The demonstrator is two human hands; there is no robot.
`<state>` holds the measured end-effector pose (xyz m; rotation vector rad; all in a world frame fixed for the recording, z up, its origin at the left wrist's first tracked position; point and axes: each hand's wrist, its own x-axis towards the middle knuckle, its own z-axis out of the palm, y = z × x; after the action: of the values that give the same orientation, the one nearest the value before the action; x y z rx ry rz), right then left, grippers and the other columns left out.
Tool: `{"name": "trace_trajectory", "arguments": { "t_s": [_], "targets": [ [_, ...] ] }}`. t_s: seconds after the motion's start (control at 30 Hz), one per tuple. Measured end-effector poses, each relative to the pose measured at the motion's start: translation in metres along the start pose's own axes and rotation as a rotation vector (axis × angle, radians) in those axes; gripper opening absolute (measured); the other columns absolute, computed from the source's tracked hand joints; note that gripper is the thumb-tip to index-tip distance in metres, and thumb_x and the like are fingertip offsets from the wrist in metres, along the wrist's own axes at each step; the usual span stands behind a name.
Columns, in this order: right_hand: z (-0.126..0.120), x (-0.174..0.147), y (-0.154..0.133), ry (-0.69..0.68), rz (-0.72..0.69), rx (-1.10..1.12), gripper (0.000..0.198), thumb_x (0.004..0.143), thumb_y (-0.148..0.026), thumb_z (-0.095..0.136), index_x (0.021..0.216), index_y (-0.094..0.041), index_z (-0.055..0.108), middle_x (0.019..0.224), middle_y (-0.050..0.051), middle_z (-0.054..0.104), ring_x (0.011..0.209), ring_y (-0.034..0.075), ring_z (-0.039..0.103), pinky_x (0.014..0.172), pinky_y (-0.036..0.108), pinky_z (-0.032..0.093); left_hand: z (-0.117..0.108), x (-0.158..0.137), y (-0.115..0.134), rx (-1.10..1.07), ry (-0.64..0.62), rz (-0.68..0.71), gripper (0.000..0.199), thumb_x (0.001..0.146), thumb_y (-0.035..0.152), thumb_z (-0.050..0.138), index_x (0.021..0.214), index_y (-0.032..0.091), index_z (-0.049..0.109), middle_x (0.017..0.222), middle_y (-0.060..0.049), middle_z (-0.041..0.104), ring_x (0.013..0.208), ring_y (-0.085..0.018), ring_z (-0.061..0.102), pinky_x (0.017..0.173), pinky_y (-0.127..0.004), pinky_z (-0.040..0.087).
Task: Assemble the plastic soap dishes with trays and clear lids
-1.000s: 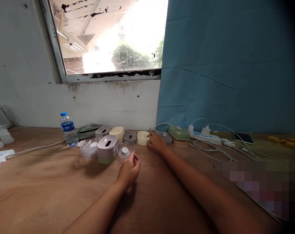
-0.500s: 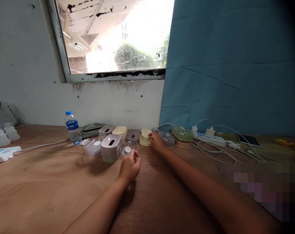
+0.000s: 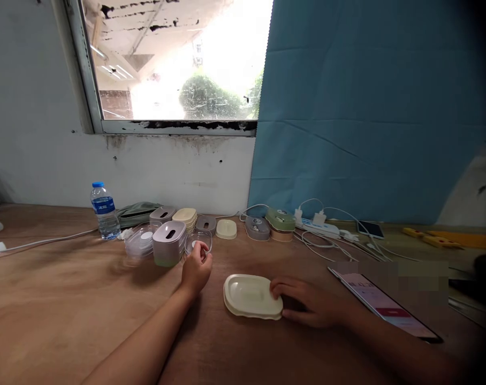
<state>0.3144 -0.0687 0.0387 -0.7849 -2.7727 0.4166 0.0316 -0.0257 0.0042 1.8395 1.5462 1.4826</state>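
A shallow cream plastic lid [image 3: 249,295], oval with a raised rim, is gripped at its right end by my right hand [image 3: 307,302], thumb below and fingers over the rim. It is low over the near middle of the brown table. My left hand [image 3: 197,270] is closed, fingertips curled together in front of a clear plastic lid [image 3: 205,238] with a white disc; whether anything is in the fingers is hidden. Left of that hand stands a lilac box [image 3: 169,243] with a slotted top and green base. Another cream lid [image 3: 226,229] lies farther back.
Stacked clear lids [image 3: 141,240], a cream stack [image 3: 185,216], grey boxes [image 3: 257,228] and a green box [image 3: 280,219] line the back. A water bottle [image 3: 105,211] stands left. Cables, a power strip [image 3: 319,227] and a large phone [image 3: 381,305] lie right.
My right hand has drawn a cream lid from the back row toward me, onto the near table. My left hand stays closed by the clear lid. The view has turned slightly right.
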Motion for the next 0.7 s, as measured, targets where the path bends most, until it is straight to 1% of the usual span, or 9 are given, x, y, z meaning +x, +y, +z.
{"name": "trace_trajectory", "arguments": {
  "t_s": [0.07, 0.1, 0.13, 0.17, 0.27, 0.37, 0.47, 0.57, 0.7],
  "targets": [
    [-0.004, 0.010, 0.005, 0.052, -0.035, -0.058, 0.022, 0.079, -0.029, 0.049, 0.100, -0.020, 0.052, 0.106, 0.008, 0.052, 0.097, 0.019, 0.050, 0.085, 0.031, 0.041, 0.002, -0.001, 0.001, 0.005, -0.007, -0.008, 0.006, 0.072, 0.018, 0.044, 0.078, 0.020, 0.041, 0.052, 0.008, 0.033, 0.049, -0.010, 0.038, 0.052, -0.020, 0.028],
    [-0.006, 0.021, 0.009, 0.105, -0.029, -0.097, 0.021, 0.080, -0.026, 0.048, 0.098, -0.019, 0.052, 0.105, 0.008, 0.052, 0.097, 0.019, 0.050, 0.085, 0.031, 0.041, 0.002, -0.001, 0.001, 0.009, -0.011, -0.011, 0.007, 0.072, 0.018, 0.044, 0.078, 0.020, 0.041, 0.052, 0.008, 0.033, 0.049, -0.010, 0.037, 0.052, -0.020, 0.027],
    [-0.009, 0.036, 0.015, 0.175, 0.015, -0.147, 0.018, 0.080, -0.023, 0.047, 0.097, -0.019, 0.053, 0.102, 0.008, 0.053, 0.096, 0.018, 0.051, 0.084, 0.030, 0.041, 0.003, -0.002, 0.002, 0.012, -0.013, -0.012, 0.007, 0.072, 0.018, 0.044, 0.078, 0.021, 0.041, 0.052, 0.008, 0.033, 0.049, -0.010, 0.037, 0.052, -0.020, 0.027],
    [-0.012, 0.055, 0.022, 0.224, 0.082, -0.201, 0.018, 0.080, -0.019, 0.046, 0.096, -0.019, 0.053, 0.100, 0.007, 0.054, 0.095, 0.018, 0.051, 0.085, 0.031, 0.041, 0.004, -0.002, 0.002, 0.015, -0.015, -0.012, 0.007, 0.072, 0.018, 0.044, 0.077, 0.021, 0.040, 0.052, 0.008, 0.032, 0.048, -0.010, 0.037, 0.052, -0.020, 0.027],
    [-0.017, 0.126, 0.047, 0.260, 0.151, -0.245, 0.033, 0.076, -0.010, 0.047, 0.108, -0.017, 0.050, 0.108, 0.009, 0.049, 0.103, 0.019, 0.047, 0.091, 0.033, 0.037, 0.003, -0.003, 0.003, 0.009, -0.021, -0.014, 0.007, 0.072, 0.018, 0.044, 0.077, 0.021, 0.040, 0.052, 0.008, 0.032, 0.048, -0.009, 0.037, 0.052, -0.020, 0.027],
    [-0.013, 0.195, 0.072, 0.218, 0.230, -0.286, 0.035, 0.074, -0.011, 0.056, 0.108, -0.015, 0.053, 0.110, 0.011, 0.048, 0.102, 0.022, 0.048, 0.090, 0.037, 0.038, 0.001, -0.003, 0.004, -0.012, -0.028, -0.023, 0.007, 0.072, 0.017, 0.043, 0.077, 0.020, 0.040, 0.053, 0.008, 0.033, 0.049, -0.009, 0.037, 0.053, -0.020, 0.027],
    [0.000, 0.245, 0.090, 0.119, 0.290, -0.313, 0.027, 0.083, -0.025, 0.052, 0.109, -0.016, 0.051, 0.113, 0.008, 0.051, 0.098, 0.020, 0.052, 0.082, 0.040, 0.044, 0.000, -0.002, 0.004, -0.040, -0.028, -0.044, 0.007, 0.072, 0.016, 0.043, 0.076, 0.020, 0.039, 0.052, 0.008, 0.032, 0.048, -0.009, 0.037, 0.052, -0.020, 0.027],
    [0.013, 0.273, 0.102, 0.027, 0.339, -0.317, 0.026, 0.086, -0.029, 0.047, 0.110, -0.017, 0.050, 0.111, 0.007, 0.053, 0.093, 0.018, 0.055, 0.078, 0.038, 0.047, 0.000, -0.001, 0.004, -0.061, -0.027, -0.078, 0.007, 0.071, 0.015, 0.043, 0.075, 0.020, 0.039, 0.052, 0.008, 0.032, 0.048, -0.009, 0.037, 0.051, -0.020, 0.027],
    [0.018, 0.287, 0.116, -0.034, 0.374, -0.284, 0.025, 0.086, -0.028, 0.047, 0.109, -0.017, 0.051, 0.110, 0.007, 0.053, 0.092, 0.017, 0.055, 0.077, 0.037, 0.047, 0.000, 0.001, 0.004, -0.102, -0.041, -0.100, 0.008, 0.071, 0.014, 0.043, 0.074, 0.020, 0.040, 0.053, 0.007, 0.034, 0.049, -0.009, 0.039, 0.051, -0.019, 0.027]
  ]
}}
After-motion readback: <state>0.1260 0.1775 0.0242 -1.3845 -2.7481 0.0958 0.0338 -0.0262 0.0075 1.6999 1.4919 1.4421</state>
